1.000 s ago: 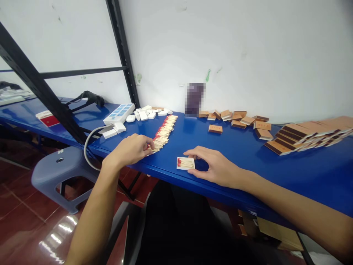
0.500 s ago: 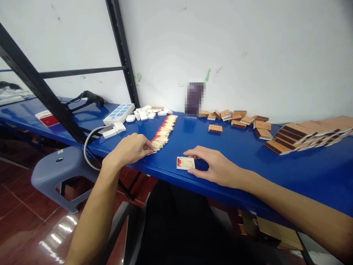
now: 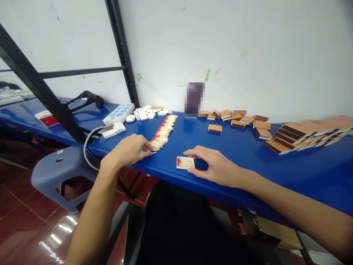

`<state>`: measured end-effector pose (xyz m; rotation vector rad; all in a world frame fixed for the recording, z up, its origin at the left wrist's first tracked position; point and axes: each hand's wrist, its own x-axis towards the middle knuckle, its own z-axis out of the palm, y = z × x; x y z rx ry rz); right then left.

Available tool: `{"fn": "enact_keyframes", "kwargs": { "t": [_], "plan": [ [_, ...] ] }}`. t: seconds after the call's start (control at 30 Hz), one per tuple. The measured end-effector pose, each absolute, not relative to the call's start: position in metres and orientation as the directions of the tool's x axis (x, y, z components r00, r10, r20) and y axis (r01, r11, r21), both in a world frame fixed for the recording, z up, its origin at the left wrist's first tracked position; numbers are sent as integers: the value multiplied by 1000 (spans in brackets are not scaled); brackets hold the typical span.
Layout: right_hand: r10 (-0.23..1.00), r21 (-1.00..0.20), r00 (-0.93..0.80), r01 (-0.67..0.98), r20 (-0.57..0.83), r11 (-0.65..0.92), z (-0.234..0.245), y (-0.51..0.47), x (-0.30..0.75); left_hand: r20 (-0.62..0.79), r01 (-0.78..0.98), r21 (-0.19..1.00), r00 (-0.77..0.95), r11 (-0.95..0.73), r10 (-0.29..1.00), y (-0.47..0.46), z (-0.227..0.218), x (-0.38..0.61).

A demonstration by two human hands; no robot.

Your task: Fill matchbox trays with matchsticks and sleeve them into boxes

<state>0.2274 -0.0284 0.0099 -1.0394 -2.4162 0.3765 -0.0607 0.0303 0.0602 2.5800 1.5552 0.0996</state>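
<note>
My left hand is closed in a pinch at the near end of a long row of red-tipped matches. A pale matchstick end pokes out beyond its fingertips; how many matches it pinches is hidden. My right hand grips the right end of a small white matchbox tray between thumb and forefinger, its other fingers curled. Inside the tray lie matches, their red heads to the left. The tray rests flat on the blue table near its front edge.
Stacked matchboxes stand at the right, with loose matchboxes along the wall. White empty-looking trays lie behind the match row. A power strip with a cable, a black rack post and a grey stool are leftward.
My left fingertips have shifted very slightly at the near end of the match row, and a stick end shows more clearly there. My right hand and the tray stay in place.
</note>
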Motion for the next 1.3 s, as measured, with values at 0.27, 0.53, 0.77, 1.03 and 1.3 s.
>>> {"fn": "enact_keyframes", "kwargs": {
  "t": [0.27, 0.53, 0.77, 1.03, 1.3],
  "plan": [
    [735, -423, -595, 604, 326, 676, 11, -29, 227, -34, 866, 165, 483, -472, 875, 30, 61, -62],
    [739, -428, -588, 604, 330, 672, 11, -29, 227, -12, 846, 151, 518, -511, 855, 30, 60, -61],
    [745, -426, -588, 614, 315, 664, 11, -29, 227, -18, 800, 192, 582, -569, 813, 31, 53, -60],
    [783, -492, -539, 614, 310, 617, 8, -28, 226, 65, 684, 257, 692, -683, 719, 20, 52, -39],
    [749, -482, -553, 576, 365, 660, -1, -25, 227, 165, 561, 227, 783, -796, 600, 3, 36, 2]
  ]
}}
